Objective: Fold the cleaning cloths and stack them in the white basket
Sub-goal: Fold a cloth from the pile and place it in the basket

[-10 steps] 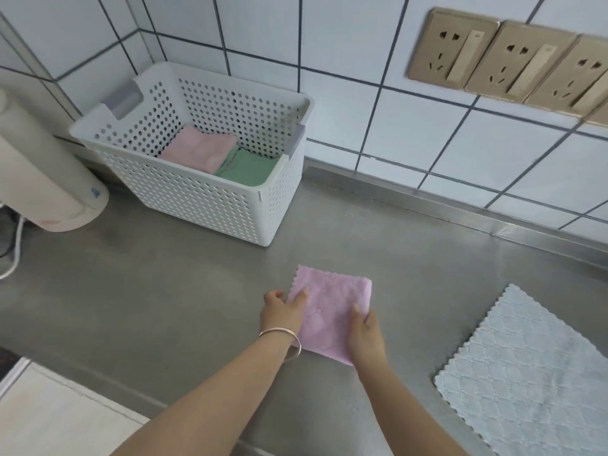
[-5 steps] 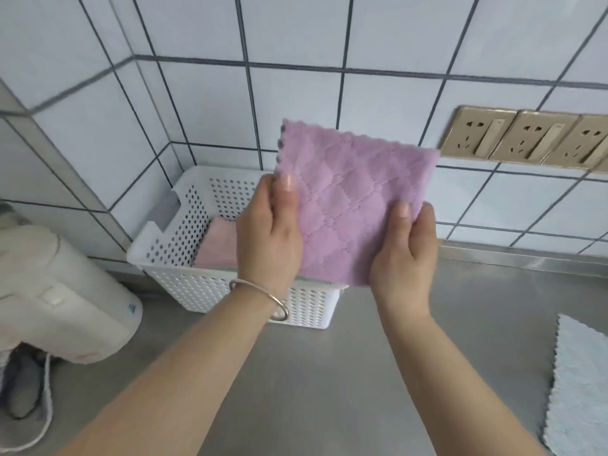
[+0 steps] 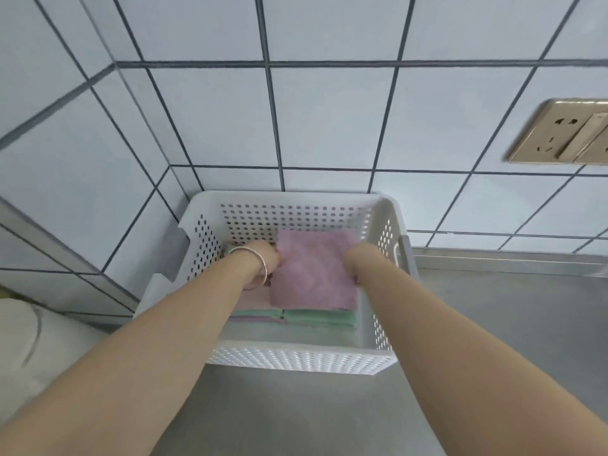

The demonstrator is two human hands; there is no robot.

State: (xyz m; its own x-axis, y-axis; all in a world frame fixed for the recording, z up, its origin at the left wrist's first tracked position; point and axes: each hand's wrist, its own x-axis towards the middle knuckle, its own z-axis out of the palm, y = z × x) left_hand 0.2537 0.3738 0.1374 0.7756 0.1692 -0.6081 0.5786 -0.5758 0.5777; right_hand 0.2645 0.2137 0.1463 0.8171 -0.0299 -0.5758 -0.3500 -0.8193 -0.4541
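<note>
Several folded cloths already sit in the white basket (image 3: 289, 358) at 12 o'clock on the tabletop (image 3: 493, 340). Your left hand (image 3: 268, 258) and right hand (image 3: 357, 258) grip the pink cloth (image 3: 312, 274), lowering it onto the green cloth (image 3: 316, 319); release remains.

Pink cloth (image 3: 314, 269) now down inside basket (image 3: 296, 358)

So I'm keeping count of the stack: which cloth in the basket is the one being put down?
The purple cloth, topmost, held at its sides by the left hand and right hand; the green cloth lies beneath it.
</note>
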